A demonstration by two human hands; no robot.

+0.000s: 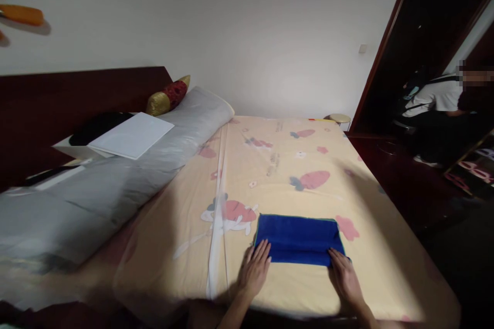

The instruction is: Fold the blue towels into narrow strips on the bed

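A blue cloth (299,236) with a thin green edge lies spread as a flat rectangle on the bed, with a crease running across its lower part. My left hand (257,270) rests on its near left corner, fingers stretched out and lying flat. At the near right corner, my right hand (345,271) touches the cloth with extended fingers; its thumb is hidden. Beneath the cloth, the bed's yellow sheet (285,193) shows printed carrots, flowers and a rabbit.
A long grey bundle (127,193) runs along the bed's left side, bearing a white board (133,135) and a red-and-gold bolster (169,96). A round stool (339,118) stands beyond the far edge. At right, a person (438,97) sits near a shoe rack (474,172).
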